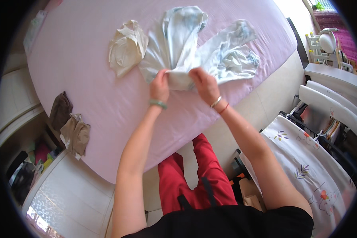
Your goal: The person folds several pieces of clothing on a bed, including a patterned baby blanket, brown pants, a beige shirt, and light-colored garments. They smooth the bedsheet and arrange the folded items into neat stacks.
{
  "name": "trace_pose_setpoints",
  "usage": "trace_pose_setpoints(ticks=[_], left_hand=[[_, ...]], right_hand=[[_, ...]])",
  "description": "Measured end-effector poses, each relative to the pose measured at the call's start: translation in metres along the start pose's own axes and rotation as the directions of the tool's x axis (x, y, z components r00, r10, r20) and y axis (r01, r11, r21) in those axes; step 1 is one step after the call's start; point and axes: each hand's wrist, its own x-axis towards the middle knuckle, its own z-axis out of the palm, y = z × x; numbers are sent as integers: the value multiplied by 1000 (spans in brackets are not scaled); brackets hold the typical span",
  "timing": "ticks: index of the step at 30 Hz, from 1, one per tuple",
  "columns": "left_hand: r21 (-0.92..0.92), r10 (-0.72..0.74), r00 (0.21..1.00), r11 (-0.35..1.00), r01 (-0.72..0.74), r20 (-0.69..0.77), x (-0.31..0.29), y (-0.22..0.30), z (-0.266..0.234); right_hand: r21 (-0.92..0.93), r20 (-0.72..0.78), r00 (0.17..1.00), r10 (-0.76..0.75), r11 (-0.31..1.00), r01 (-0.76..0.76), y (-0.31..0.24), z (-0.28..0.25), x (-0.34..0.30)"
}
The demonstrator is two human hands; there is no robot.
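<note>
Silky white and pale blue satin pajama trousers (178,43) lie on the bed, their two leg-like parts spread away from me. My left hand (159,86) is closed on the near band of the cloth, a green bangle on its wrist. A short way to the right, my right hand (204,84) grips the same band; this wrist has a silver bangle and a red string. Between the two hands the band is stretched and slightly blurred. Just left of the trousers rests a crumpled cream cloth (127,49), apart from my hands.
A pink sheet (95,83) covers the bed. Brown folded clothes (76,133) lie at its left edge, near a white cabinet (73,194). Right of the bed runs a tiled floor (271,87), with a flower-patterned white cover (301,162) over a rack.
</note>
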Motion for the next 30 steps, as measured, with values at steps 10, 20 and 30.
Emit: trace_pose_setpoints(ticks=[10, 20, 30], left_hand=[[146, -209, 978, 968, 206, 9, -129, -1, -107], [23, -130, 959, 990, 141, -252, -138, -19, -97], [-564, -650, 722, 697, 443, -235, -132, -18, -131]], right_hand=[[-205, -239, 970, -51, 979, 1, 73, -21, 0], [5, 106, 946, 305, 952, -307, 84, -6, 19], [47, 402, 901, -165, 986, 159, -30, 31, -49]])
